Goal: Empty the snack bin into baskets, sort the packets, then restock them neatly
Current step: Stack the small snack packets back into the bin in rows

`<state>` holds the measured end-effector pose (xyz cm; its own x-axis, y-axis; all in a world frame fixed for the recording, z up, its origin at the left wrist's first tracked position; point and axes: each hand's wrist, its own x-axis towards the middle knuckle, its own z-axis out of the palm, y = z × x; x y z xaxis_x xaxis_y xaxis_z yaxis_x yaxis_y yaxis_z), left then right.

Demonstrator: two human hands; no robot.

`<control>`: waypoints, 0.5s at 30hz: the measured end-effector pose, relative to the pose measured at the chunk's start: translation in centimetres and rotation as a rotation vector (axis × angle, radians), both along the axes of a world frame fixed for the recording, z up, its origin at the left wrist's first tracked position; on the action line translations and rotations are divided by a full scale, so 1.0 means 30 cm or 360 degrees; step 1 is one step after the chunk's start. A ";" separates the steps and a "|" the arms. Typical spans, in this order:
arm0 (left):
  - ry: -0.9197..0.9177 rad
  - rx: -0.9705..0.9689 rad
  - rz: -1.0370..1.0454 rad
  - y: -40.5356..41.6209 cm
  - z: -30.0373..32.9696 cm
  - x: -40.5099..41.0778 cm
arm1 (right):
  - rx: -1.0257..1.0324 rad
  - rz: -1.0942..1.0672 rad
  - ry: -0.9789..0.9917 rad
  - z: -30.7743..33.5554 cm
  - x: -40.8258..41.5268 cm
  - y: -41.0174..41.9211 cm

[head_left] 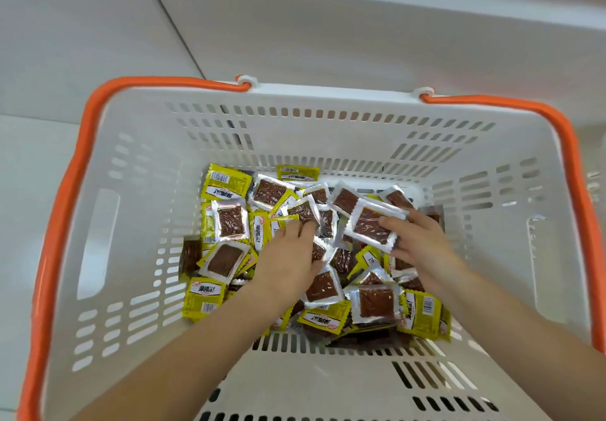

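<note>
Two bare forearms, no sleeves in view. Left hand (pixel 288 256) and right hand (pixel 423 246) bare: no gloves, rings, watch.

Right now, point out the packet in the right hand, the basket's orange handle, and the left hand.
packet (pixel 372 225), head view, on its clear window.
orange handle (pixel 67 197), head view, on its left run.
left hand (pixel 288 256), head view, on its back.

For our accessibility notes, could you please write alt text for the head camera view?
Two bare hands sort snack packets in a white basket with orange handles. The right hand holds a clear-faced packet; the left hand rests on the pile, fingers curled among the packets.
</note>
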<state>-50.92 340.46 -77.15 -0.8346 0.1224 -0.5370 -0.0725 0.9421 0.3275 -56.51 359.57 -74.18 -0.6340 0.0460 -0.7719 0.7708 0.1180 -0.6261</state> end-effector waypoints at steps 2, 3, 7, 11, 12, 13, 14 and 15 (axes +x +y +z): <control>0.0027 -0.0031 -0.0053 0.005 -0.021 -0.006 | 0.0007 0.0019 0.0001 -0.004 0.009 -0.001; 0.0041 -0.0017 -0.0044 0.000 -0.026 -0.010 | 0.0009 0.0029 0.0005 -0.006 0.016 -0.005; 0.0046 0.0251 0.0220 -0.040 -0.009 -0.014 | 0.0015 0.0046 0.0018 -0.002 0.035 -0.029; -0.0122 0.0984 0.1186 -0.106 0.129 -0.054 | -0.0091 0.0103 0.0160 0.069 0.033 -0.043; -0.0207 0.1304 0.1428 -0.116 0.191 -0.062 | -0.0149 0.0123 0.0192 0.105 0.032 -0.048; -0.0300 0.1594 0.1596 -0.120 0.263 -0.066 | -0.0206 0.0161 0.0217 0.153 0.031 -0.058; -0.0346 0.1774 0.1664 -0.122 0.328 -0.064 | -0.0278 0.0200 0.0235 0.206 0.032 -0.070; -0.0321 0.1789 0.1616 -0.119 0.391 -0.055 | -0.0350 0.0249 0.0253 0.261 0.038 -0.079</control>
